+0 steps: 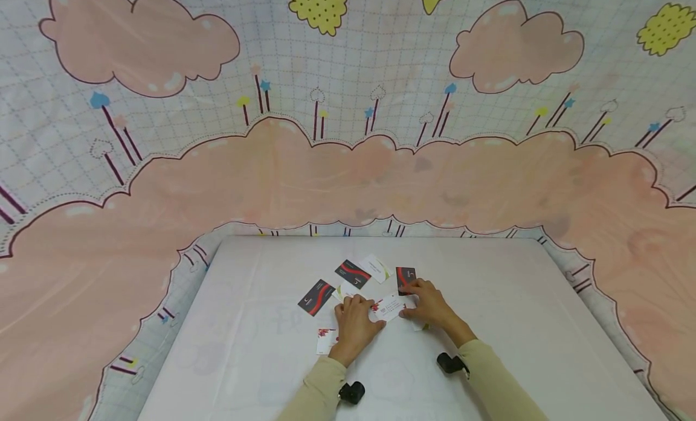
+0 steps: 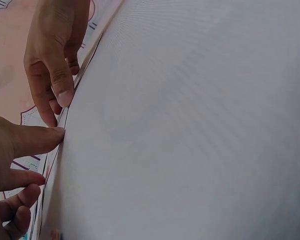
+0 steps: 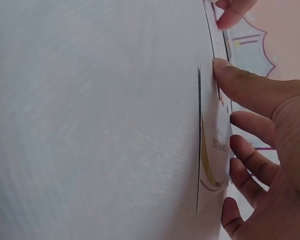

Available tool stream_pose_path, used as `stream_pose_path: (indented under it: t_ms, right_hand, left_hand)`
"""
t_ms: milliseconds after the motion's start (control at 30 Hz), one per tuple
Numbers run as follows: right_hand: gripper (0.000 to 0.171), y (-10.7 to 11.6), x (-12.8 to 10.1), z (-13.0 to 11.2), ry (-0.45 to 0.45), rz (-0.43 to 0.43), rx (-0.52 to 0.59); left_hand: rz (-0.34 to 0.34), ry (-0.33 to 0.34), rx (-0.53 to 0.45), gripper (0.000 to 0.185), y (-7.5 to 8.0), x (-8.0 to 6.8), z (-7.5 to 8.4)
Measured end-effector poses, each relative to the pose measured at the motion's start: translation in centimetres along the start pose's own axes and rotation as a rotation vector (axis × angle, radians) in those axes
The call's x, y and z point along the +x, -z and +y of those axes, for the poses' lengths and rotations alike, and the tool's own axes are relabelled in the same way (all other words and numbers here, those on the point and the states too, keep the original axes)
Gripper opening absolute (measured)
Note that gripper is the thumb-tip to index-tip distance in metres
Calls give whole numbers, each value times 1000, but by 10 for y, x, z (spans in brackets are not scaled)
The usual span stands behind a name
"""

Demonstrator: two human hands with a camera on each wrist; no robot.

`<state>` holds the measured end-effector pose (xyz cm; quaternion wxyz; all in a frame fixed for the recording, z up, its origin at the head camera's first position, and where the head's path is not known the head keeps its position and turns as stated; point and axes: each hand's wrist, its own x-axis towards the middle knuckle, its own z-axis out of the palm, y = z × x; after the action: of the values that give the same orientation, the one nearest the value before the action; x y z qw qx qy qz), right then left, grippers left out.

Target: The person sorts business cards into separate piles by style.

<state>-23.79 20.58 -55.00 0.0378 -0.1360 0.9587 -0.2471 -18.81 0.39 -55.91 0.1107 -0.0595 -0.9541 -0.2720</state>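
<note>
A white business card with red floral corners lies between the two hands in the head view. My left hand holds its left end, the thumb at the near edge and the index finger at the far side. At its right end, my right hand grips with the thumb near the lower corner, the other fingers reaching over a black card with a red wave. Beneath the right hand lies a white card with a gold-green curve. Another red-flowered white card is partly hidden by the left hand.
Left of and beyond the hands lie two black cards with red waves, one nearer and one farther. A white-and-green card lies beside the farther one. The white table ends before a patterned cloth backdrop.
</note>
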Motion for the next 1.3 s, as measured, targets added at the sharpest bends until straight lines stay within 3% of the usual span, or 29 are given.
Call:
stream_pose_path:
  t_ms: [667, 900, 1133, 1300]
  right_hand:
    - [49, 0, -2, -1, 37, 3, 19]
    - [55, 0, -2, -3, 29, -8, 26]
    - [53, 0, -3, -4, 34, -7, 16]
    - [53, 0, -2, -3, 31, 0, 17]
  left_hand:
    - [-40, -7, -40, 44, 2, 0, 0]
    - [-39, -14, -56, 43, -1, 1, -1]
    - [-25, -17, -4, 53, 1, -1, -1]
    - [-37, -29, -7, 48, 2, 0, -1]
